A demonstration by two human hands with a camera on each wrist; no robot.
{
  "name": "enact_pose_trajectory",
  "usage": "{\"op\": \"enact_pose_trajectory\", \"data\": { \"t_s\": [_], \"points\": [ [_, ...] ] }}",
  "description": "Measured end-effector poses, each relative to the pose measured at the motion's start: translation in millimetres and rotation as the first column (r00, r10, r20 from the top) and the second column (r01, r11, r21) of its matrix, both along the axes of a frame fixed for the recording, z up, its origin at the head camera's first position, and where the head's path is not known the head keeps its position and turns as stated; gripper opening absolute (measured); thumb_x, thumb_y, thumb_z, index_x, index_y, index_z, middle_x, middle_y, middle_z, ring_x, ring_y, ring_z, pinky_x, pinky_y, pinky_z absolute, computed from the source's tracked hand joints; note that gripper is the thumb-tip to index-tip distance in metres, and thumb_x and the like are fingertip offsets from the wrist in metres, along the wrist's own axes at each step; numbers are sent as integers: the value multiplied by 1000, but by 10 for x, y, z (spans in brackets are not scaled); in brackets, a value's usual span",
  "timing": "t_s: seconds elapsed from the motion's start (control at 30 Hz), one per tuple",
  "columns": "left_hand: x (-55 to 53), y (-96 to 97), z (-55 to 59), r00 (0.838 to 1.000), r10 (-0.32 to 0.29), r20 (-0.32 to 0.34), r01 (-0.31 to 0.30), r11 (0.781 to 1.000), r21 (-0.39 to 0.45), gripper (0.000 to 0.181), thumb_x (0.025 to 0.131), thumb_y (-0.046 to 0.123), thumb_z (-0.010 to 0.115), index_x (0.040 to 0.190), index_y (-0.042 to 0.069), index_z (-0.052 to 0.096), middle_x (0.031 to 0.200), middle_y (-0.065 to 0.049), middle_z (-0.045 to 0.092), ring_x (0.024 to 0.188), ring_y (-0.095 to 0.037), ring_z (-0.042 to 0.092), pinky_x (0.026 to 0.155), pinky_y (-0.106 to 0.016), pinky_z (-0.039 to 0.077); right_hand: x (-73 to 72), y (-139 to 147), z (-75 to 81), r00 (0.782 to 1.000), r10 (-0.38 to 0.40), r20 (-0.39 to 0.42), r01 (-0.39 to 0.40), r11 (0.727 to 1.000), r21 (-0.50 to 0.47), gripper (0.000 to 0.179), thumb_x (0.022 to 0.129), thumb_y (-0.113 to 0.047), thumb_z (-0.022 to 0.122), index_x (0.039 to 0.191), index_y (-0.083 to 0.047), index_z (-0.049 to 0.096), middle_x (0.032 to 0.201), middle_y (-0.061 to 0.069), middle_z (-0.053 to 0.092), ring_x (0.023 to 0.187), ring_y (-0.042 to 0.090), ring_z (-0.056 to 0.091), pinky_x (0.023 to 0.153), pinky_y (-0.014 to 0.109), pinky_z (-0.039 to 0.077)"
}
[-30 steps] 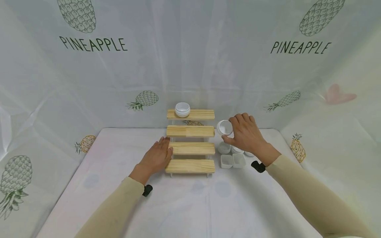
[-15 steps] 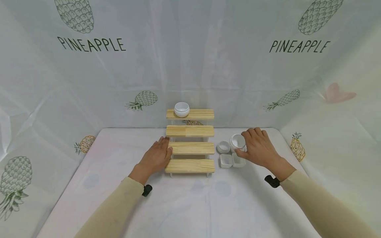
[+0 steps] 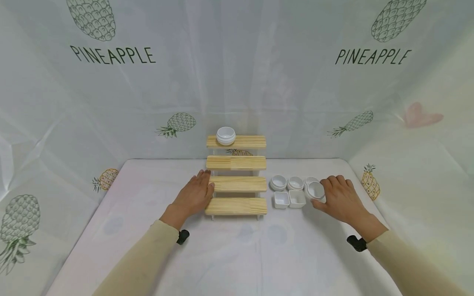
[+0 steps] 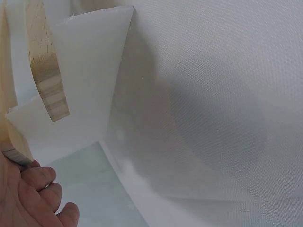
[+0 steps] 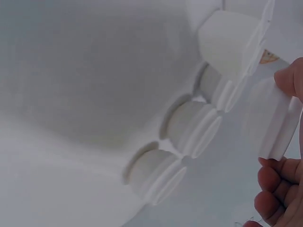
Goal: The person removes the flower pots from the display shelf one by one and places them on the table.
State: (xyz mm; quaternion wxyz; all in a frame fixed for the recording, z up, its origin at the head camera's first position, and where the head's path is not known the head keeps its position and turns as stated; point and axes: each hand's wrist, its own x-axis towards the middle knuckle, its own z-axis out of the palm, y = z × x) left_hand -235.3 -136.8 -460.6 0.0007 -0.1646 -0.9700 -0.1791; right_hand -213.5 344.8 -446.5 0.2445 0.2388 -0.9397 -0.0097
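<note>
My right hand pinches a round white bowl between thumb and fingers. This bowl hangs over the right end of the white bowls, partly covering a round one behind it. In the right wrist view, the held bowl is tilted and blurred. My left hand rests against the left side of a stepped wooden display stand, its fingers fairly straight. In the left wrist view, the fingers touch the end of a plank. One round white bowl sits on the left of the top step.
Right of the stand are round bowls in a back row and two square bowls in front. White cloth printed with pineapples hangs behind and at both sides. A pale cloth covers the table.
My right hand has carried the bowl right and toward me, from beside the stand's second step to the right end of the bowls. My left hand stays put.
</note>
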Motion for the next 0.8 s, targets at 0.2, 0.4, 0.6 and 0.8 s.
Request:
{"op": "enact_pose_trajectory", "data": {
  "t_s": [0.2,0.4,0.6,0.8],
  "points": [
    [-1,-8,11,1000,0,6,0,1000,2,66,116,39,23,165,-5,25,171,-21,30,162,-36,22,133,-53,20,43,96,-183,997,-33,64,33,999,-4,58,77,-46,81,103,4,65,98,19,65,90,39,55,69,49,42],
    [-12,-4,-7,1000,3,12,-2,1000,-7,67,116,40,20,166,-4,23,172,-20,29,162,-36,21,133,-52,19,44,115,-304,989,-67,129,65,998,19,59,80,-45,82,105,5,65,98,20,64,91,39,55,69,49,43],
    [2,12,14,1000,2,16,-2,1000,3,66,116,39,22,165,-4,24,172,-20,30,162,-36,22,133,-52,20,31,121,-343,981,-91,173,86,996,38,61,83,-46,81,109,7,65,99,21,65,94,40,56,71,51,44],
    [6,15,20,1000,1,14,-1,1000,0,66,116,39,23,165,-5,24,171,-21,30,162,-36,22,133,-53,20,21,136,-382,977,-95,191,91,995,28,61,84,-44,80,113,8,66,98,21,65,93,40,56,70,50,43]
  ]
}}
